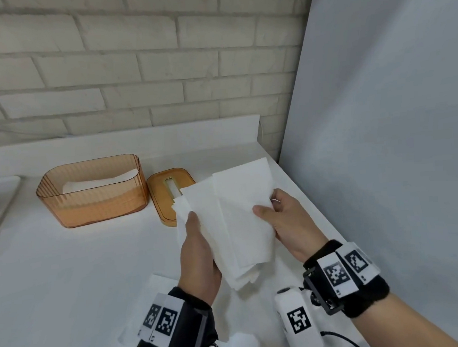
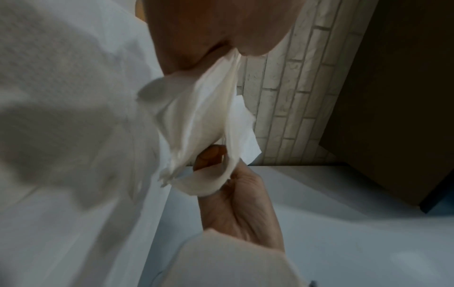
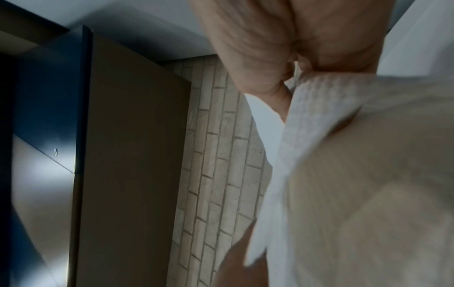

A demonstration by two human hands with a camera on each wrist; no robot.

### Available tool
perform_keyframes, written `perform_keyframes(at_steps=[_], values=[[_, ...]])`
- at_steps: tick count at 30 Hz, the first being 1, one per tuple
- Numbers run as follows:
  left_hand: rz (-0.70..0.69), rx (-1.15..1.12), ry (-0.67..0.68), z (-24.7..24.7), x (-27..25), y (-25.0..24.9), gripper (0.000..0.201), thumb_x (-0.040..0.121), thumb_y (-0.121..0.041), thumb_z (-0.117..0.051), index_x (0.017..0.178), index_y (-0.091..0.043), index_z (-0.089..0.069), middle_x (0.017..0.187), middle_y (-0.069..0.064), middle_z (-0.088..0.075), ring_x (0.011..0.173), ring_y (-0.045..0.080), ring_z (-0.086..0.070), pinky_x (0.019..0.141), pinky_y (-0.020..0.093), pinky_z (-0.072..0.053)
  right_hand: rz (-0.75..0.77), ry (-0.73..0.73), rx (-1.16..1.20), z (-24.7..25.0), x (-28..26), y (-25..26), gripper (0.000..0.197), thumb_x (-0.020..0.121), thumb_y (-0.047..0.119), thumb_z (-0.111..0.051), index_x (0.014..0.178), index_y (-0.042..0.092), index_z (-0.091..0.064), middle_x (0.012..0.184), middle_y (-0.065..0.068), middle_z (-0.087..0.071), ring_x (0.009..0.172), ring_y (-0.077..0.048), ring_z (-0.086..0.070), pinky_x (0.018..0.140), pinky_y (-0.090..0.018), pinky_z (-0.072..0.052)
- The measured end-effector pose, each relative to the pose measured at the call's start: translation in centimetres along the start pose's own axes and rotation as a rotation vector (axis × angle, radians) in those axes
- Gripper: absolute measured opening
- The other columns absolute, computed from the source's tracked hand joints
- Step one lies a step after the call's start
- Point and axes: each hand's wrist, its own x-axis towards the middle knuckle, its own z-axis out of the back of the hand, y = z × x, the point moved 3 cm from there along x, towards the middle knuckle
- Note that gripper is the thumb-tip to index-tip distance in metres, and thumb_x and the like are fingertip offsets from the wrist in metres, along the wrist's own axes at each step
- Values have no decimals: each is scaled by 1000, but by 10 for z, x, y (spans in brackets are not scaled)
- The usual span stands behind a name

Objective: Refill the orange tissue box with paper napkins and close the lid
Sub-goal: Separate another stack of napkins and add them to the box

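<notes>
Above the counter's right end, I've got a stack of paper napkins in both hands: left hand curled round its left edge, thumb on top, right hand pinching the right edge. Two-sided hold keeps the floppy sheets squared, likely so they drop in flat. Orange tissue box sits open, back-left, well apart from my hands, a few napkins already inside. Its lid lies flat just right of it, slot up, partly hidden by the stack, out of the way for loading. White counter, pale brick wall behind, plain grey panel on the right. More white paper lies under my left wrist
</notes>
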Motion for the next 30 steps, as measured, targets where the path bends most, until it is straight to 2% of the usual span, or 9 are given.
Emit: perform_keyframes(at_steps=[4, 8, 12, 15, 19, 23, 25, 28, 30], values=[[-26, 114, 20, -2, -1, -4, 34, 101, -34, -38, 123, -19, -58, 106, -1, -74, 95, 15, -71, 75, 31, -52, 69, -3, -173, -3, -1, 5, 27, 86, 8, -61, 98, -10, -46, 95, -22, -60, 81, -23, -57, 72, -35, -45], [-36, 165, -2, 4, 2, -9, 31, 101, -27, -41, 128, -20, -56, 113, -2, -71, 103, 18, -67, 81, 33, -52, 141, -38, -306, 5, 3, 29, 42, 86, 31, -62, 100, -8, -51, 105, -24, -63, 89, -31, -63, 86, -42, -51], [35, 194, -4, 10, 5, -9, 33, 101, -27, -40, 130, -18, -54, 120, 3, -68, 110, 23, -64, 95, 41, -49, 130, 152, 34, 5, -3, 53, 19, 85, 19, -60, 103, 13, -61, 99, 3, -73, 92, -13, -69, 81, -25, -56], [61, 210, 21, 9, 6, -4, 36, 102, -30, -39, 132, -18, -55, 123, 3, -66, 113, 23, -63, 101, 46, -46, 57, 292, 154, -6, -9, 50, 33, 76, 20, -64, 108, 14, -58, 98, 0, -73, 89, -16, -70, 77, -27, -57], [81, 96, 86, -3, -4, -4, 48, 100, -48, -30, 127, -20, -58, 119, 5, -69, 110, 23, -65, 92, 41, -49, 93, 83, -191, -13, -6, 24, 24, 84, 17, -68, 101, 12, -52, 101, -5, -70, 89, -21, -68, 76, -29, -55], [57, 76, 72, -3, -10, -1, 51, 95, -53, -35, 123, -18, -61, 115, 8, -70, 108, 25, -66, 94, 43, -49, 145, 28, -342, -18, -12, 8, 22, 85, 22, -67, 97, 20, -48, 93, 9, -63, 85, -7, -61, 63, -7, -44], [35, 151, 44, -1, -10, 1, 39, 97, -40, -43, 125, -17, -59, 115, 6, -70, 109, 25, -66, 95, 44, -49, 157, 30, -474, -18, -14, 6, 30, 88, 30, -61, 110, 17, -46, 105, 7, -56, 93, -6, -56, 71, -7, -43], [35, 213, 33, 1, -11, 0, 32, 98, -27, -48, 127, -17, -57, 116, 4, -70, 108, 25, -66, 97, 45, -49, 117, 42, -623, -18, -11, 1, 52, 94, 40, -46, 136, 12, -34, 133, -2, -37, 124, -17, -40, 104, -28, -35], [35, 257, 20, 0, -12, 0, 29, 98, -24, -49, 124, -17, -59, 113, 5, -71, 105, 25, -67, 91, 43, -52, 71, 168, -565, -26, -14, -3, 55, 96, 41, -40, 142, 14, -27, 140, 1, -33, 131, -16, -35, 111, -32, -30]])
